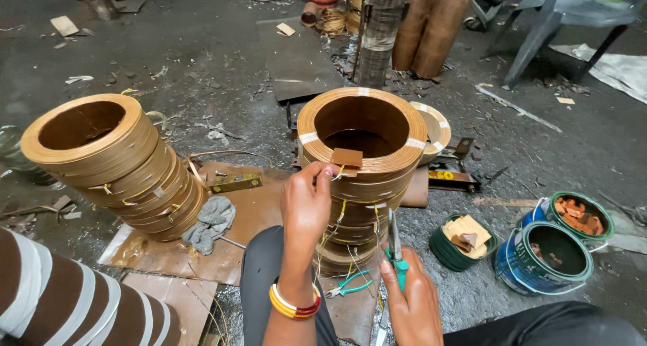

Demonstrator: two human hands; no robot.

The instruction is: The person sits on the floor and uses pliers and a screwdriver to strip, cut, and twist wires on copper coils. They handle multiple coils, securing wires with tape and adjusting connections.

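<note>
Left hand point(306, 201) raised, fingers pinched on brown card point(347, 158); right hand point(410, 299) fingers clamped around pliers point(394, 241).

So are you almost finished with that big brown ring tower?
Partly, it seems. The tower of rings already has yellow ties down its side. Now the left hand pinches a tie near the top ring while the right hand holds green-handled pliers. The leaning stack beside it looks less tidy.

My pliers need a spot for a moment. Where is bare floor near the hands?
Some bare floor lies between the right hand and the green tin of card pieces. Bare cardboard shows between the grey rag and the middle coil stack. It is crowded by the paint cans and at the stack's foot.
</note>
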